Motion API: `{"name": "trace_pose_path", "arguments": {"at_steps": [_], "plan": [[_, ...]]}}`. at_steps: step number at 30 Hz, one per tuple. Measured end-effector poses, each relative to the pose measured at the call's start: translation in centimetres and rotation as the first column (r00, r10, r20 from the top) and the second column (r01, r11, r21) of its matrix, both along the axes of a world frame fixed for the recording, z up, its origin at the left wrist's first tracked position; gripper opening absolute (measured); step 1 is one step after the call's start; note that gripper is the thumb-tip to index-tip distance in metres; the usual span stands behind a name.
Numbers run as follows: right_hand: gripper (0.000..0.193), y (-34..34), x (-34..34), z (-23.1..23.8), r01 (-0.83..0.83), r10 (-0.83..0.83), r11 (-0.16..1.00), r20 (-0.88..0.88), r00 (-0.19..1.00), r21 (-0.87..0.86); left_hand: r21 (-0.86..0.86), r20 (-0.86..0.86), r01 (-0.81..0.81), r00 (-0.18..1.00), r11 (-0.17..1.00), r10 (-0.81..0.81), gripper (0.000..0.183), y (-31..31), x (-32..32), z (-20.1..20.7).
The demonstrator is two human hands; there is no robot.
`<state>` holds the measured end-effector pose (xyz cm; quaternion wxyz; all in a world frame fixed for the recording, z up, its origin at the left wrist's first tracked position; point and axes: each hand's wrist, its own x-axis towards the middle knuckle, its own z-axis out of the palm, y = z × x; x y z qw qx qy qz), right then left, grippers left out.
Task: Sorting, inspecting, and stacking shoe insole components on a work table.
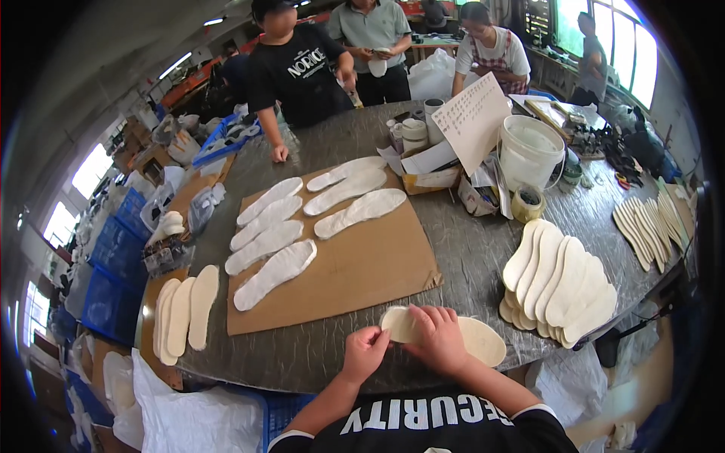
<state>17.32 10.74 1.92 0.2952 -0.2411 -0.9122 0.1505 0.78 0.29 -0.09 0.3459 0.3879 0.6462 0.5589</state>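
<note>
My left hand [365, 352] pinches the left edge of a cream insole [398, 323] at the table's near edge, with thumb and fingertips closed on it. My right hand [440, 341] is closed over the insole's middle, its fingers bent across the top. To the right of that hand a wide, rounded cream insole end [485, 343] rests on the table. The right hand hides the join, so I cannot tell whether this is the same insole or a second one beneath. Beyond my hands, several white insoles [276, 275] lie in two columns on a brown cardboard sheet [362, 275].
Fanned cream insoles [563, 283] are stacked at right, more [646, 226] at far right, and several [198, 306] at left. A white bucket [531, 151], tape roll [528, 204] and propped written card [473, 121] stand toward the back. Other people stand across the dark table [317, 351].
</note>
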Motion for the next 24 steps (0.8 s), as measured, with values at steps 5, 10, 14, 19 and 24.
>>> {"name": "trace_pose_path", "arguments": {"at_steps": [5,10,14,19,24], "plan": [[0.081,1.6,0.2,0.8,0.053,-0.064,0.994,-0.122,0.99,-0.097,0.136,-0.408,0.048,0.913,0.99,0.012,0.021,2.6,0.2,2.8],[0.081,3.1,0.7,3.5,0.07,-0.16,0.937,-0.244,0.956,-0.341,0.392,0.074,0.093,0.988,0.915,-0.133,0.028,4.4,1.3,4.6],[0.081,3.5,1.0,3.6,0.0,-0.142,0.896,-0.286,0.948,-0.444,0.354,-0.108,0.154,0.986,0.923,-0.124,0.031,4.9,1.1,4.7],[0.081,3.1,1.2,3.1,-0.106,-0.109,0.842,-0.36,0.926,-0.529,0.29,-0.404,0.245,0.908,0.925,-0.113,0.026,5.2,1.3,6.8],[0.079,3.3,1.2,2.5,-0.386,-0.073,0.615,-0.537,0.841,-0.688,0.362,-0.311,0.212,0.945,0.908,-0.097,0.023,5.3,1.5,6.7]]}}
